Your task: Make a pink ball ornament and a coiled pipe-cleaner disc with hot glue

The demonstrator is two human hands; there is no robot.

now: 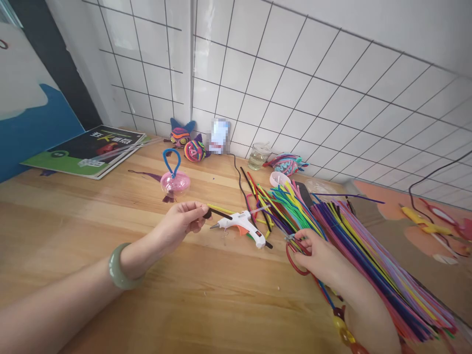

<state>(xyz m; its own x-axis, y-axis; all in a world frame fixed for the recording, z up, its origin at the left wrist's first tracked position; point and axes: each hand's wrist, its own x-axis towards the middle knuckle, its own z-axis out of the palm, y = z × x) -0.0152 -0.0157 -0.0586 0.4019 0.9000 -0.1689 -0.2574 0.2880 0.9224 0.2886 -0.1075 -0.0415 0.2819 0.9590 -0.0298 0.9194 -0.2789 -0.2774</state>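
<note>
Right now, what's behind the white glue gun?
On its far side, beyond the glue gun, yellow pipe cleaners and a black cord show on the table. Whatever its body covers, directly underneath, I can't see.

Book [83,146]: Chinese characters on cover, too blurred to read.
</note>
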